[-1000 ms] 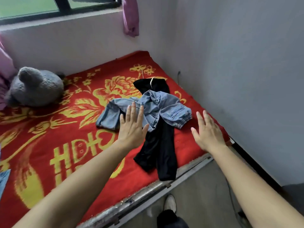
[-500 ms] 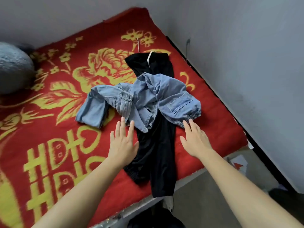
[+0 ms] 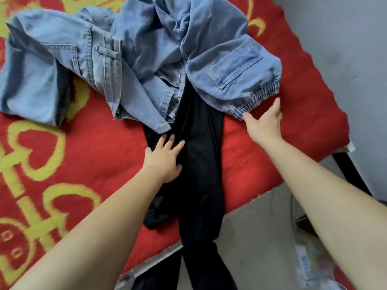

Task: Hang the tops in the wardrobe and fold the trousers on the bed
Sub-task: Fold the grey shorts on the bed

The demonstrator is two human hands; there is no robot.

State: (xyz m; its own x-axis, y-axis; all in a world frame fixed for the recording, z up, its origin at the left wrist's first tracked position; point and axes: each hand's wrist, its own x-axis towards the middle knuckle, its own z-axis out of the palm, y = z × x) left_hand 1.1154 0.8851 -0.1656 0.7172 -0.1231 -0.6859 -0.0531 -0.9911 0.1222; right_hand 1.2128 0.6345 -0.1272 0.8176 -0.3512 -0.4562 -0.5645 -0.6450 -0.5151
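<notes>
Light blue denim trousers [image 3: 146, 53] lie crumpled across the red bed cover, on top of black trousers [image 3: 199, 164] whose legs hang over the bed's front edge. My left hand [image 3: 164, 156] rests flat on the black trousers, fingertips just under a loose denim edge. My right hand [image 3: 265, 122] reaches the elastic cuff [image 3: 257, 99] of the denim leg, fingers spread and touching it, with no closed grip visible.
The red blanket with yellow pattern [image 3: 62, 164] covers the bed. A grey wall [image 3: 345, 49] runs along the right side. Bare concrete floor [image 3: 261, 237] lies below the bed edge, with a cable and a plastic bag at the lower right.
The view has closed in on the clothes. My left hand moved right onto the black trousers, and my right hand advanced to the denim cuff.
</notes>
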